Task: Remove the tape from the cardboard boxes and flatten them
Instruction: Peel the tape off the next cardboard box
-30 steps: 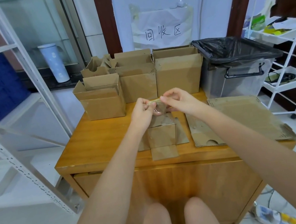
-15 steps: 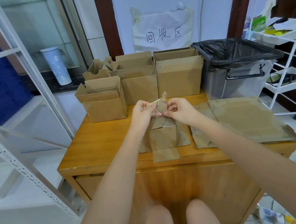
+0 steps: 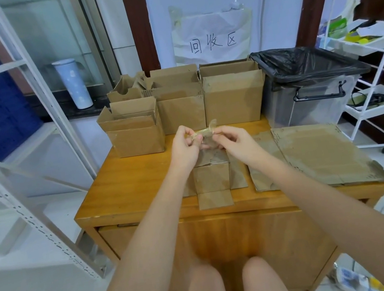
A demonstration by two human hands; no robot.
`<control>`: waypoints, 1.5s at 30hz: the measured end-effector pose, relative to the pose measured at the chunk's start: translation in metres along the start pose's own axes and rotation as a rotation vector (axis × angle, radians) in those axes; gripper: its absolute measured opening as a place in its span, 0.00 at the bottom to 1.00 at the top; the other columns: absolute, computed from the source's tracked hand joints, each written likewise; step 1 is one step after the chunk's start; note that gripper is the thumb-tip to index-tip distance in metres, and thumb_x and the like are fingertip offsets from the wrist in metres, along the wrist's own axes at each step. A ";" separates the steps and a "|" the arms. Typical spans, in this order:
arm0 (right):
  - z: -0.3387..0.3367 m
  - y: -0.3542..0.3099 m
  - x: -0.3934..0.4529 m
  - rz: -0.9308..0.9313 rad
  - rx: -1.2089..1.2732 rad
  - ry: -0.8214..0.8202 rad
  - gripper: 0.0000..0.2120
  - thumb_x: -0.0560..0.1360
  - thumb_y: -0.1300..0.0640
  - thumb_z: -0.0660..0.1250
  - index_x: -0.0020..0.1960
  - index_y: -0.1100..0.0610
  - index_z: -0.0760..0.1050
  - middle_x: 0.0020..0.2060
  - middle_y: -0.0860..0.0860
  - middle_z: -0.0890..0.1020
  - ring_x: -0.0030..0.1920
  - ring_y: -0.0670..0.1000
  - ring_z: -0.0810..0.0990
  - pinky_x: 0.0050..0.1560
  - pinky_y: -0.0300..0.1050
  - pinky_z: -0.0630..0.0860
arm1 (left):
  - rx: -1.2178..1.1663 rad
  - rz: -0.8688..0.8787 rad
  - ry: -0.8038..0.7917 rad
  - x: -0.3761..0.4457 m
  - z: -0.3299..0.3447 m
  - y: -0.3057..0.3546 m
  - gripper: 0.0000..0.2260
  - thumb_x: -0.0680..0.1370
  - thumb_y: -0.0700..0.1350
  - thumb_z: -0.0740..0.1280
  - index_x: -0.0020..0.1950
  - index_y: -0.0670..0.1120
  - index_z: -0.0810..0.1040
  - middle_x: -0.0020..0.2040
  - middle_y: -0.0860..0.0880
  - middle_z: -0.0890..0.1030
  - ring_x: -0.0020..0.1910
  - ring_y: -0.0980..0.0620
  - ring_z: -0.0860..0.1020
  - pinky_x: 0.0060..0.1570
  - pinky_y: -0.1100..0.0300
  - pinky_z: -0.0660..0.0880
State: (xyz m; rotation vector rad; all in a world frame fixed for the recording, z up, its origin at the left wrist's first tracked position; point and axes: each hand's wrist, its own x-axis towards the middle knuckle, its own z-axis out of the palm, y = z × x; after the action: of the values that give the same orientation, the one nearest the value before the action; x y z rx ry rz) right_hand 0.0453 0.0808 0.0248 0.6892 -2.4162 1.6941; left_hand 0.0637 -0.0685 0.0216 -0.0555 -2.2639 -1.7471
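That strip of tape looked flimsy and sticky, the sort that curls onto itself, so pinching it at both ends made sense. Your left hand and right hand each pinched an end, held just above the small opened box at the bench's center. Both forearms reached toward 12 o'clock, wrists close together.

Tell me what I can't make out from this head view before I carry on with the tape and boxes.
- Small box: its far top is covered by both hands, so any tape left there is unseen.
- Tape strip: clear and crumpled between left hand and right hand; whether it is still stuck to the box is unclear.
- Bin: contents hidden by the black liner.
- Rear boxes: insides out of sight.
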 end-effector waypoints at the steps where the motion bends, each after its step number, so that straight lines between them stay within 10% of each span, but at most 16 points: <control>1: -0.002 -0.001 0.000 0.033 0.036 -0.004 0.08 0.81 0.57 0.61 0.50 0.56 0.78 0.38 0.50 0.79 0.40 0.45 0.76 0.45 0.36 0.74 | 0.007 -0.003 0.003 0.000 0.000 0.000 0.07 0.81 0.39 0.61 0.46 0.45 0.64 0.36 0.47 0.82 0.39 0.55 0.83 0.45 0.60 0.75; 6: -0.005 -0.010 0.004 0.235 0.202 0.065 0.14 0.80 0.46 0.59 0.45 0.52 0.79 0.35 0.50 0.81 0.36 0.44 0.80 0.40 0.31 0.75 | 0.037 0.029 -0.011 0.000 -0.001 -0.002 0.10 0.80 0.38 0.62 0.43 0.50 0.66 0.35 0.44 0.81 0.42 0.35 0.81 0.43 0.52 0.73; 11: -0.006 -0.014 0.006 0.150 0.090 -0.015 0.13 0.75 0.54 0.70 0.43 0.65 0.80 0.37 0.54 0.82 0.38 0.46 0.78 0.45 0.36 0.74 | 0.024 0.033 -0.050 0.000 -0.003 -0.001 0.12 0.80 0.35 0.62 0.43 0.50 0.66 0.42 0.30 0.80 0.39 0.44 0.76 0.43 0.52 0.70; 24: 0.001 -0.011 0.026 0.037 -0.419 0.081 0.06 0.74 0.57 0.71 0.42 0.56 0.74 0.34 0.44 0.75 0.40 0.47 0.76 0.44 0.42 0.75 | -0.078 0.047 -0.139 -0.009 -0.010 0.001 0.07 0.78 0.41 0.67 0.54 0.39 0.74 0.47 0.44 0.84 0.43 0.61 0.81 0.45 0.71 0.74; 35: -0.014 -0.017 0.030 -0.076 -0.432 -0.010 0.04 0.72 0.67 0.68 0.42 0.59 0.78 0.37 0.48 0.79 0.41 0.47 0.77 0.41 0.28 0.71 | 0.015 0.082 -0.128 -0.009 -0.008 0.000 0.03 0.75 0.38 0.72 0.46 0.42 0.80 0.46 0.48 0.82 0.44 0.58 0.80 0.49 0.68 0.75; 45: -0.018 -0.027 0.024 -0.041 -0.349 -0.268 0.12 0.80 0.55 0.61 0.53 0.56 0.82 0.53 0.56 0.83 0.54 0.57 0.80 0.60 0.49 0.75 | -0.028 -0.019 -0.009 0.000 -0.003 0.001 0.09 0.74 0.32 0.70 0.50 0.41 0.74 0.42 0.47 0.81 0.41 0.53 0.80 0.41 0.71 0.77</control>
State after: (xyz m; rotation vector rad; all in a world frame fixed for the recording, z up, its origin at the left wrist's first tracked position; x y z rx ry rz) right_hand 0.0319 0.0825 0.0628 0.9497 -2.7540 1.1800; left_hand 0.0645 -0.0706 0.0235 -0.0477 -2.2538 -1.7918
